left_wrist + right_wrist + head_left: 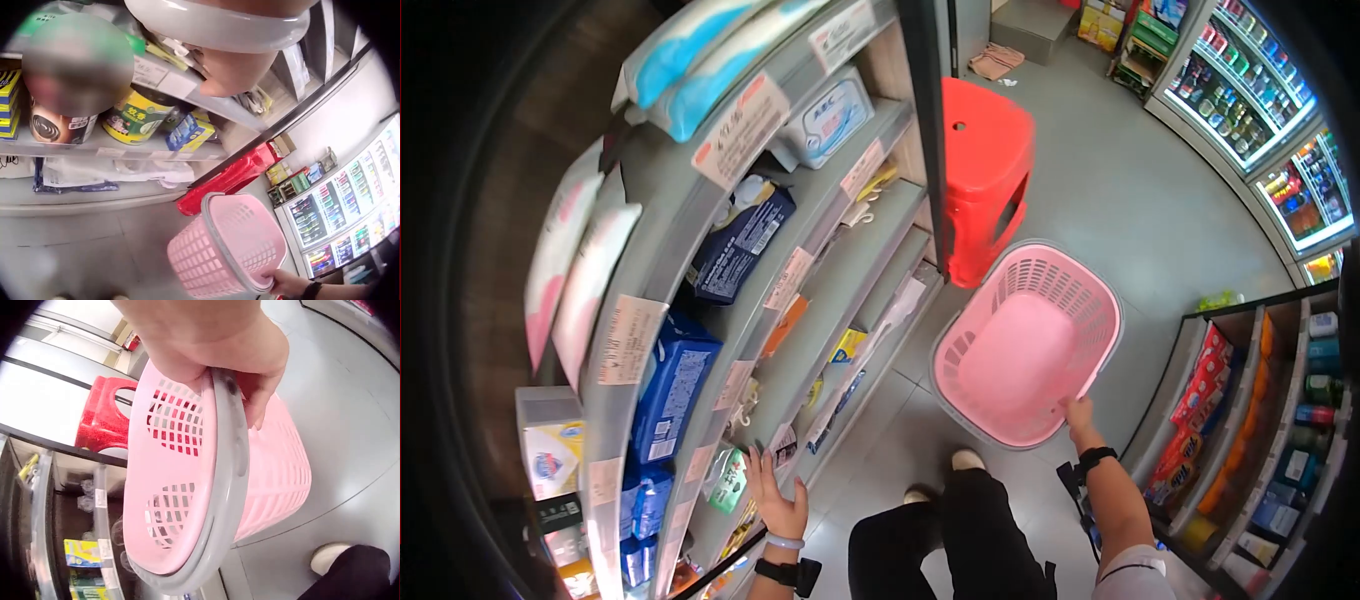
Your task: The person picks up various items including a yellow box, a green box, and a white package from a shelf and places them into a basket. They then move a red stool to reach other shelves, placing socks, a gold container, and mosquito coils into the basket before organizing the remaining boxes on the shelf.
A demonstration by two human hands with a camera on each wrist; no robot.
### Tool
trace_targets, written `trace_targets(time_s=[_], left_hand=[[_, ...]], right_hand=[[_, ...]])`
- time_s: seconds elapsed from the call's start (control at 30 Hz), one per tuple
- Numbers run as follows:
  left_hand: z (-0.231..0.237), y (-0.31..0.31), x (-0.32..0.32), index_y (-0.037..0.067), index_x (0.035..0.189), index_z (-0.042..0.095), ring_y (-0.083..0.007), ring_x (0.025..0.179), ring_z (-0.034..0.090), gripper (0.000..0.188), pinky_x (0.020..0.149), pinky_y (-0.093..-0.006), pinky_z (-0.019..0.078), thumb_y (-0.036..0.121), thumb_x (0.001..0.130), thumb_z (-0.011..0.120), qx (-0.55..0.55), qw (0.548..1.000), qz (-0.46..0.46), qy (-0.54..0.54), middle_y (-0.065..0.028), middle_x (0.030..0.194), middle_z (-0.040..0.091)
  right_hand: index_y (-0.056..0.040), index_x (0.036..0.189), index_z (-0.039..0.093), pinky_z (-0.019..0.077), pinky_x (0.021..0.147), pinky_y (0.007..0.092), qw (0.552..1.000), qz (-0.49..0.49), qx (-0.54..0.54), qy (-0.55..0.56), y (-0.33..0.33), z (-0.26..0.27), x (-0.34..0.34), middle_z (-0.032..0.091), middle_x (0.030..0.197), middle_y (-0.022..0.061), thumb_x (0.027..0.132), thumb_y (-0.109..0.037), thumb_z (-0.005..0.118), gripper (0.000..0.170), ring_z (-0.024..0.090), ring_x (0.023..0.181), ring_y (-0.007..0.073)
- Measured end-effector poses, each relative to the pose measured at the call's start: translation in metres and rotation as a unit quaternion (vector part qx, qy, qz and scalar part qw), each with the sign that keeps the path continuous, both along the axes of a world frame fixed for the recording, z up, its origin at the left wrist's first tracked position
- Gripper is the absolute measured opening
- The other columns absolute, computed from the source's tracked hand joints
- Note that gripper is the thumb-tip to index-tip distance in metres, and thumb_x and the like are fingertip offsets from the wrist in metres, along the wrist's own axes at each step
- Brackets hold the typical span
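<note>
A pink shopping basket (1022, 345) with a grey handle (228, 469) hangs from my right hand (1083, 420), which grips its rim and handle together. No goods show inside the basket. My left hand (780, 505) is raised at the shelving with fingers spread, close beside a green and white package (728, 478). In the left wrist view, my left hand (234, 69) shows only in part, and a blurred round patch covers some goods. Below it stand a yellow-green tub (136, 119), a brown tub (61, 125) and a blue-yellow box (189, 132).
A red plastic stool (988, 170) stands past the shelf end. Lit drink coolers (1240, 80) line the far right. A low shelf with bottles (1305, 440) is near my right arm. Blue packs (672, 385) fill the left shelving (800, 290). Grey tiles (1080, 200) cover the floor.
</note>
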State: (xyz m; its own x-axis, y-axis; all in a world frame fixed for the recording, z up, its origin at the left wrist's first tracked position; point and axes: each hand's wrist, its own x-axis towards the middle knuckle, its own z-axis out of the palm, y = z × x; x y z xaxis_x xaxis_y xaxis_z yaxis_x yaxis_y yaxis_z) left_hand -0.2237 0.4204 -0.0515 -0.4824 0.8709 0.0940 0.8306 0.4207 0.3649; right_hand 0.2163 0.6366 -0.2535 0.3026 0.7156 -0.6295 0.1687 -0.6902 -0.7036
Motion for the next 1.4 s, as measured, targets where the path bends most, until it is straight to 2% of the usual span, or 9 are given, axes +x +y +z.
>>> trace_targets(time_s=[0.13,0.3,0.53,0.73,0.87,0.93,1.0,1.2,1.4], left_hand=[[-0.026,-0.002,-0.002,-0.001,0.126,0.044,-0.0429,0.128,0.028,0.059,0.103,-0.0535,0.0208,0.012,0.071,0.059,0.009,0.995,0.018,0.094,-0.0254,0.138,0.032],[-0.049,-0.001,-0.010,0.009,0.112,0.057,-0.0377,0.115,0.042,0.043,0.095,-0.0478,0.0287,0.011,0.068,0.061,0.066,0.976,-0.001,0.209,-0.0214,0.131,0.041],[-0.073,0.005,-0.007,0.011,0.091,0.063,-0.0338,0.105,0.046,0.023,0.092,-0.0450,0.0293,0.008,0.068,0.062,0.161,0.949,0.055,0.264,-0.0165,0.122,0.048],[-0.071,0.009,-0.006,0.010,0.086,0.063,-0.0326,0.100,0.047,0.022,0.090,-0.0438,0.0306,0.007,0.064,0.062,0.233,0.936,0.044,0.258,-0.0159,0.115,0.052],[-0.060,0.008,-0.001,0.010,0.084,0.062,-0.0330,0.099,0.047,0.022,0.089,-0.0443,0.0307,0.008,0.063,0.062,0.242,0.942,0.043,0.227,-0.0158,0.112,0.053],[-0.060,0.007,-0.002,0.010,0.083,0.062,-0.0333,0.099,0.047,0.021,0.089,-0.0445,0.0306,0.008,0.062,0.063,0.248,0.941,0.044,0.227,-0.0159,0.111,0.053],[-0.063,0.006,-0.001,0.010,0.082,0.062,-0.0334,0.100,0.047,0.020,0.090,-0.0448,0.0306,0.008,0.062,0.063,0.255,0.939,0.038,0.230,-0.0157,0.111,0.053],[-0.063,0.008,0.002,0.011,0.081,0.062,-0.0342,0.101,0.046,0.019,0.091,-0.0450,0.0306,0.009,0.063,0.063,0.265,0.936,0.048,0.228,-0.0148,0.112,0.052],[-0.065,0.005,-0.001,0.011,0.081,0.064,-0.0325,0.101,0.048,0.018,0.089,-0.0440,0.0331,0.011,0.064,0.064,0.256,0.929,0.045,0.265,-0.0139,0.113,0.052]], right_hand=[[0.0075,0.090,0.054,0.0366,0.043,0.0269,1.000,-0.003,-0.011,0.013,0.018,-0.067,0.007,0.061,0.078,0.0144,0.067,-0.005,0.060,0.027,0.054,0.055,0.0137],[0.0129,0.102,0.053,0.0478,0.068,0.0346,0.998,0.006,0.026,0.062,0.011,-0.154,0.016,0.061,0.089,0.0177,0.067,-0.006,0.060,0.040,0.060,0.077,0.0258],[0.0123,0.079,0.058,0.0452,0.060,0.0331,0.995,-0.002,0.092,-0.028,0.015,-0.169,0.004,0.061,0.075,0.0141,0.065,-0.005,0.059,0.022,0.057,0.067,0.0222],[0.0154,0.094,0.055,0.0473,0.063,0.0356,0.995,0.032,0.039,-0.086,0.020,-0.162,-0.003,0.061,0.082,0.0190,0.065,-0.001,0.058,0.033,0.060,0.073,0.0266],[0.0128,0.089,0.057,0.0470,0.072,0.0398,0.982,-0.011,0.133,-0.132,0.021,-0.175,-0.002,0.061,0.086,0.0249,0.063,-0.008,0.066,0.034,0.061,0.079,0.0321],[0.0118,0.110,0.049,0.0381,0.094,0.0420,0.872,0.044,0.266,-0.409,0.010,-0.106,-0.033,0.053,0.112,0.0295,0.066,-0.014,0.072,0.055,0.051,0.107,0.0381],[0.0088,0.124,0.038,0.0263,0.103,0.0428,0.884,0.098,0.360,-0.280,0.032,-0.061,-0.060,0.042,0.127,0.0269,0.069,-0.017,0.073,0.070,0.037,0.121,0.0385],[0.0006,0.126,0.039,0.0307,0.100,0.0427,0.672,0.232,0.677,-0.192,0.108,0.131,-0.218,0.043,0.127,0.0208,0.070,-0.013,0.070,0.066,0.038,0.119,0.0374],[-0.0037,0.127,0.037,0.0303,0.100,0.0473,0.610,0.325,0.690,-0.214,0.124,0.200,-0.326,0.035,0.133,0.0202,0.063,-0.019,0.075,0.076,0.032,0.124,0.0364]])
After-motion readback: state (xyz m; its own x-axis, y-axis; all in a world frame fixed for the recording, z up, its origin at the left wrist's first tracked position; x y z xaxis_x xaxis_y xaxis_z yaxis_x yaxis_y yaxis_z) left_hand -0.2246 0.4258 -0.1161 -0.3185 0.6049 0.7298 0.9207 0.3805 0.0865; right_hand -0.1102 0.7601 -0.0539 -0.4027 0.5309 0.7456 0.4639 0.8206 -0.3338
